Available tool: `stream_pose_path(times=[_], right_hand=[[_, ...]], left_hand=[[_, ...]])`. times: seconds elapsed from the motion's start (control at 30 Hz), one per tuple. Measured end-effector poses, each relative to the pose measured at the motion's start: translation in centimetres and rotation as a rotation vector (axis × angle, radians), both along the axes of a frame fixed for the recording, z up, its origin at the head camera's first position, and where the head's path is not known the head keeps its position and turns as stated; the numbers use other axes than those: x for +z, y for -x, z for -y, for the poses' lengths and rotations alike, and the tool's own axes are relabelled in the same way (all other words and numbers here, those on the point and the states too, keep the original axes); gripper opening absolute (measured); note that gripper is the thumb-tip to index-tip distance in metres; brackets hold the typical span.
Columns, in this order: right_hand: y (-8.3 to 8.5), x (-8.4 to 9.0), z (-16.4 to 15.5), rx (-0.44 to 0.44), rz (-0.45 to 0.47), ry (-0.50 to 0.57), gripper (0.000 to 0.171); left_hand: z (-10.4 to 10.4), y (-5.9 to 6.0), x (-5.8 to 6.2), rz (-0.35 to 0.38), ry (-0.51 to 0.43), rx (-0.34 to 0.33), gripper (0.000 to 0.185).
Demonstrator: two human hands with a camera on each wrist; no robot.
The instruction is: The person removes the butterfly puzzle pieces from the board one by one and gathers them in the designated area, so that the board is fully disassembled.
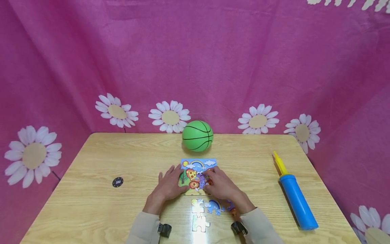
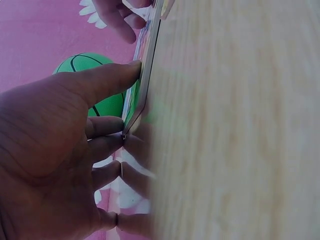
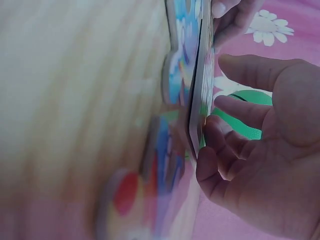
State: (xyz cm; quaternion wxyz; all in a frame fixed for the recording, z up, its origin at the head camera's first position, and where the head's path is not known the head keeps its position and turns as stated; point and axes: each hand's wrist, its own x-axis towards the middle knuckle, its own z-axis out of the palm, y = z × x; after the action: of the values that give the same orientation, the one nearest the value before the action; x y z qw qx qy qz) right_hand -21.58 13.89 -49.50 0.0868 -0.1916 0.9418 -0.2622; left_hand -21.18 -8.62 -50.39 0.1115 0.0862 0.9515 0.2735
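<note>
A jigsaw puzzle board (image 1: 191,175) lies flat on the table, with a butterfly, a rainbow and a sun pictured on it. My left hand (image 1: 171,184) is at its left side. In the left wrist view the thumb touches the board's edge (image 2: 148,75), while the other fingertips reach the table beside it. Over the board's right part is my right hand (image 1: 223,184), its fingers bent and their tips at the board. Loose puzzle pieces lie in front: a pale one (image 1: 198,205), another pale one (image 1: 199,223), a rainbow one (image 1: 214,206), and one partly hidden by the right wrist.
Behind the board sits a green ball (image 1: 197,136) with black lines. A blue pump (image 1: 298,201) with a yellow nozzle lies at the right, and a black chip (image 1: 117,182) marked 100 at the left. Pink flowered cloth (image 1: 213,67) surrounds the table.
</note>
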Motion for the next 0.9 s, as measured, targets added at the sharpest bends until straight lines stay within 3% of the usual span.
stream_pose_path(times=[0.6,0.9], right_hand=[[1.5,0.1,0.3,0.022,-0.064,-0.112,0.049],[2.1,0.0,0.8,-0.017,-0.018,-0.125,0.043]], left_hand=[[-0.2,0.3,0.0,-0.017,0.031,-0.002,0.071],[-0.1,0.1,-0.1,-0.027,0.036,-0.008,0.072]])
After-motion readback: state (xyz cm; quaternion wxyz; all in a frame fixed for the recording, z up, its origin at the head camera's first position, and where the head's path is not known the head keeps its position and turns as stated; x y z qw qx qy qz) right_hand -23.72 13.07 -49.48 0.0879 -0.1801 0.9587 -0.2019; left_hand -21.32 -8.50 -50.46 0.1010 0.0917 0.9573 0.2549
